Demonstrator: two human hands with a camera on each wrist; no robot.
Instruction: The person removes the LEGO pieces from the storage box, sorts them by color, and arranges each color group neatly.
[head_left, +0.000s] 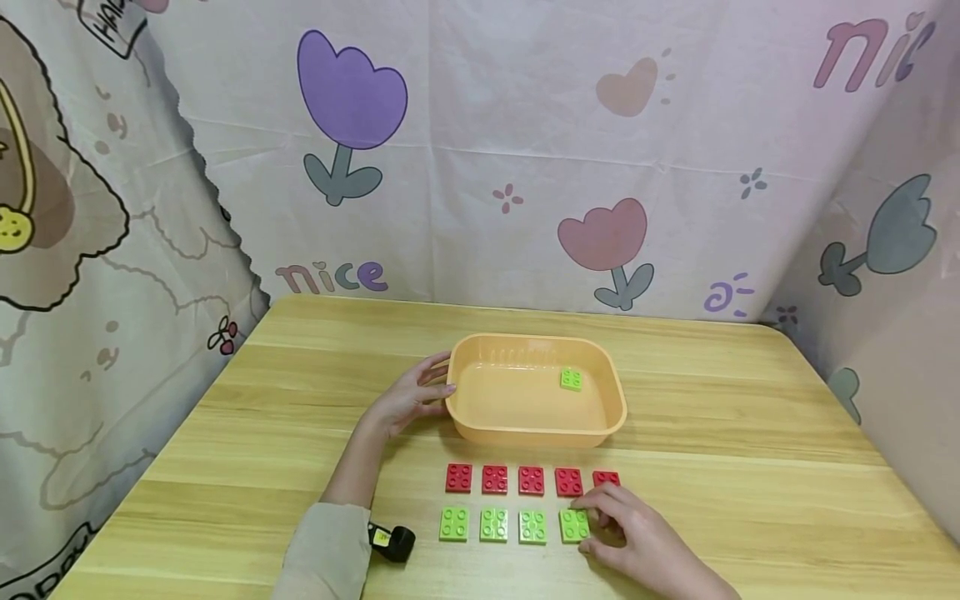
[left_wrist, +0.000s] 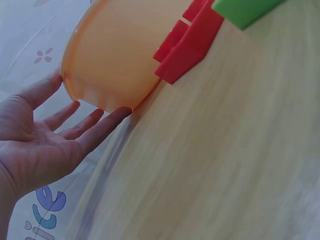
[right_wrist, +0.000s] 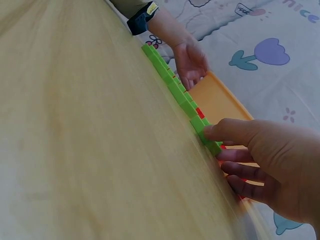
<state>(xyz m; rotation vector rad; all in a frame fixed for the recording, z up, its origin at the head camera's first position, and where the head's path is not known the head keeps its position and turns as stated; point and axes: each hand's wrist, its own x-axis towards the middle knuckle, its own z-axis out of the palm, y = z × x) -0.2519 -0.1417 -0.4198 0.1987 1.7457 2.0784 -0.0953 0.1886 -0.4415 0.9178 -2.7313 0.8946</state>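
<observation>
My left hand [head_left: 411, 396] rests against the left end of a shallow orange plastic tray [head_left: 540, 437]. In the left wrist view its fingers are extended, fingertips at the tray's wall and thumb at the rim. A single green building block [head_left: 571, 379] lies inside the tray, right of centre. My right hand [head_left: 633, 533] pinches the rightmost green building block [head_left: 573, 527] of the front row between thumb and index finger. The other fingers hang beyond it in the right wrist view, partly covering the last red building block [head_left: 606, 478].
Several red blocks [head_left: 494, 479] form a row in front of the tray. Nearer still, other green blocks [head_left: 493, 525] line up on the wooden table [head_left: 247, 450]. A black wrist device [head_left: 393, 542] is at the left sleeve. Printed cloth [head_left: 480, 150] hangs behind the table.
</observation>
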